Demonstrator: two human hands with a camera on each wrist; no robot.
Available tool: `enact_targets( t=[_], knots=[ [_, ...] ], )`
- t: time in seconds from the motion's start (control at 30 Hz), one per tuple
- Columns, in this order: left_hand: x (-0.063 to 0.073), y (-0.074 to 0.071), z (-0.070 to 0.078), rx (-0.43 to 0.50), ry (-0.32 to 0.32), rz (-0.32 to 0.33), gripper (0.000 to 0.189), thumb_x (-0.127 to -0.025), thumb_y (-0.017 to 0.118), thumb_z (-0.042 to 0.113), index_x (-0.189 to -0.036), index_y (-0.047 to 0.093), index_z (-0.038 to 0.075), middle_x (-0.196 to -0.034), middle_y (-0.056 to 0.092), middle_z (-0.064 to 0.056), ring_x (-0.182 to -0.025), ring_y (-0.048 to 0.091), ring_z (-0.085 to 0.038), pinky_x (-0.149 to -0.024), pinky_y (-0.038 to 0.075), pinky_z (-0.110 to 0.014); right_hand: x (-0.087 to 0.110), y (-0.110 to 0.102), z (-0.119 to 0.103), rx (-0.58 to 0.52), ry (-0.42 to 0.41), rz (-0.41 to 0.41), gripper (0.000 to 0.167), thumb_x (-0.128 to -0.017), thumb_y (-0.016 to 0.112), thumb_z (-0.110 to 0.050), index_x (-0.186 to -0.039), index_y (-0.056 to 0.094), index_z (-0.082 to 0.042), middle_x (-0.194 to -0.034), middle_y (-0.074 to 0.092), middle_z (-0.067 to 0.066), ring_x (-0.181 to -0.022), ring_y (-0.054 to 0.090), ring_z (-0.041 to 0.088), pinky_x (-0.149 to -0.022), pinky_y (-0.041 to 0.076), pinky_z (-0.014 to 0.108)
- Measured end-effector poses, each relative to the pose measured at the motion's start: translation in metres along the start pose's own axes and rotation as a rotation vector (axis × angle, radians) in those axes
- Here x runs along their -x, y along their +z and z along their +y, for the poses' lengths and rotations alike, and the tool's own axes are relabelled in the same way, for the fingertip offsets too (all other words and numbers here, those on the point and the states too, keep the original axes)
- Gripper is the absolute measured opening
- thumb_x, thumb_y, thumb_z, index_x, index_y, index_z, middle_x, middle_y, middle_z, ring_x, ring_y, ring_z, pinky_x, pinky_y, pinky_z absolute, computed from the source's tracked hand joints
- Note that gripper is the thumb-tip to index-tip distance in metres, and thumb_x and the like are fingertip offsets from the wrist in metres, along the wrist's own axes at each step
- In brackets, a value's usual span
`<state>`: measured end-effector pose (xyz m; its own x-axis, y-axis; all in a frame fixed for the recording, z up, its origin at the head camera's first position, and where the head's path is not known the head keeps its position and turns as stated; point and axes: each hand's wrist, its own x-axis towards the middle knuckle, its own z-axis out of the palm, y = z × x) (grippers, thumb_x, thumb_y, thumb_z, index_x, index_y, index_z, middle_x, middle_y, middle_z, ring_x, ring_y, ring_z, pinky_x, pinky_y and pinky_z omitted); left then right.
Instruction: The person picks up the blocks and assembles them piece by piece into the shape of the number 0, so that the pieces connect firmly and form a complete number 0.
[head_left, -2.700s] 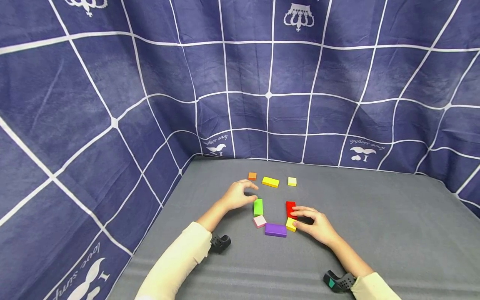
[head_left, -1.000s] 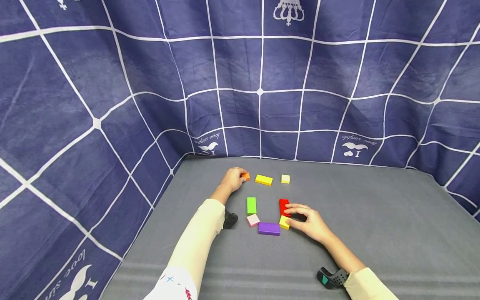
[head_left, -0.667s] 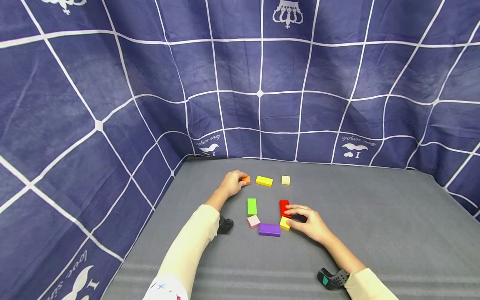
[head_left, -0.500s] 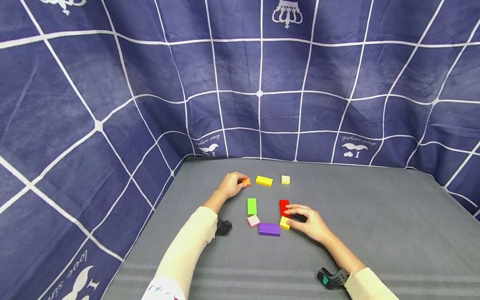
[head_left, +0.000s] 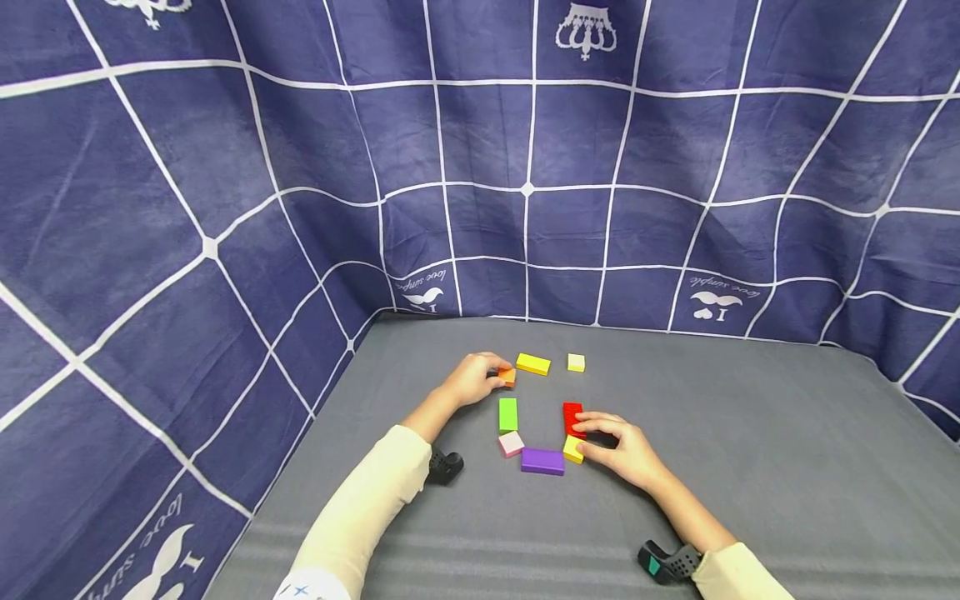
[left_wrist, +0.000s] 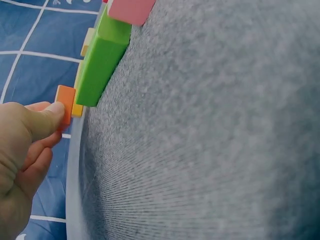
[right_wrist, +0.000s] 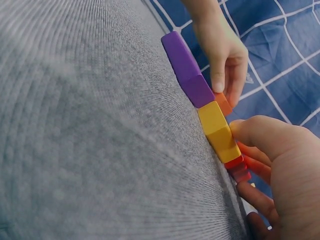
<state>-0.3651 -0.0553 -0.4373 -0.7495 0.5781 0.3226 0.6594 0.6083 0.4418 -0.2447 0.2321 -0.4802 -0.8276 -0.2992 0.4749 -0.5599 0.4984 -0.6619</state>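
My left hand [head_left: 471,381] pinches a small orange block [head_left: 507,377] between thumb and fingers. In the left wrist view the thumb lies on the orange block [left_wrist: 65,104] near the green block [left_wrist: 102,55]. The green block [head_left: 508,414] lies just nearer to me in the head view, with a pink block [head_left: 511,444] at its near end. On the right, my right hand [head_left: 626,450] has its thumb against a small yellow block [head_left: 573,449]. Its fingers touch the red block [head_left: 572,419], partly covering it. A purple block [head_left: 542,462] lies between the pink and yellow blocks.
A long yellow block [head_left: 533,364] and a small pale yellow block [head_left: 576,362] lie farther back on the grey table [head_left: 750,450]. Behind the table hangs a blue cloth [head_left: 585,225] with white lines, which also runs along the left side.
My left hand left the green block, reached the orange block and took hold of it. It has since brought that block toward me and to the right. My right hand has stayed in place.
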Motion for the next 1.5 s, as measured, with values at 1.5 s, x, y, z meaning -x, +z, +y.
enact_targets(
  t=[1.5],
  knots=[
    [0.0090, 0.0049, 0.0081, 0.024, 0.101, -0.112, 0.028, -0.091, 0.058, -0.004, -0.115, 0.070, 0.001, -0.114, 0.069, -0.012, -0.112, 0.061, -0.027, -0.101, 0.044, -0.036, 0.0007, -0.0010, -0.0030, 0.007, 0.015, -0.004, 0.028, -0.078, 0.080, -0.012, -0.106, 0.075, -0.012, -0.118, 0.068, 0.002, -0.114, 0.058, 0.018, -0.097, 0.035, 0.013]
  ],
)
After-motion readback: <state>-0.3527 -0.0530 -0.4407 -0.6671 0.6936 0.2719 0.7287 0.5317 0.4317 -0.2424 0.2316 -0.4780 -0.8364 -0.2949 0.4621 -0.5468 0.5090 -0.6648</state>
